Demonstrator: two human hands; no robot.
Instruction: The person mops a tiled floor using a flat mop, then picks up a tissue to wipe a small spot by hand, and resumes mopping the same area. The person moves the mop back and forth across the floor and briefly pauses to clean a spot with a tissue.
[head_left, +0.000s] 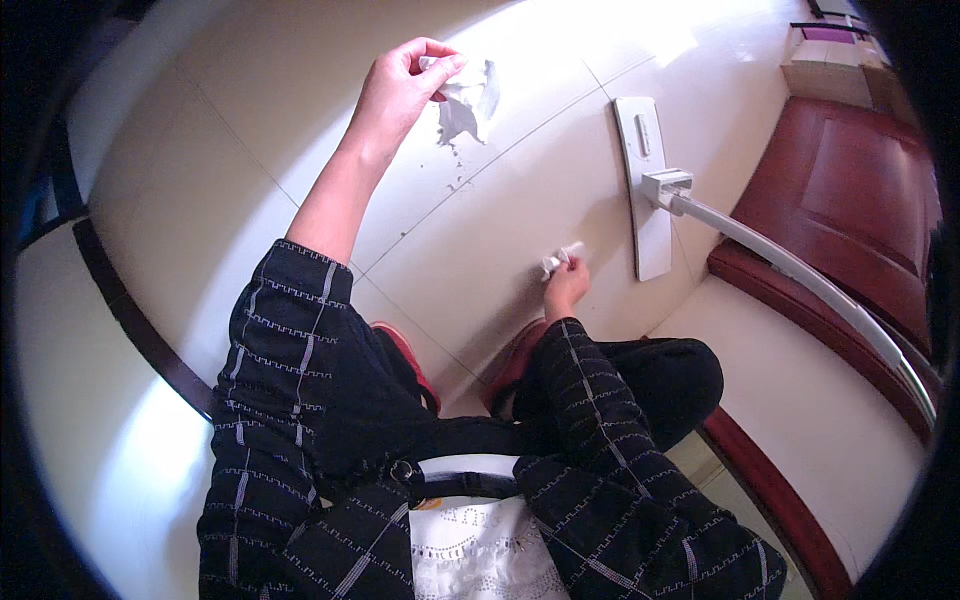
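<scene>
My left hand (409, 82) pinches a thin crumpled white sheet (469, 97), perhaps tissue or a wipe, over the tiled floor (435, 202). Dark specks lie on the tiles just below it. Lower and to the right, near my right shoe, my right hand (568, 285) grips a small crumpled white piece (559, 259), also like tissue. A flat mop's white head (649, 232) rests on the floor to the right of both hands. From its joint a pale handle (795, 270) runs off to the lower right.
A dark red wooden door or panel (862, 195) with a red sill stands at the right. Cardboard-coloured boxes (832, 71) sit at the upper right. My red shoes (514, 364) are on the floor below the hands. A dark curved edge (142, 330) runs along the left.
</scene>
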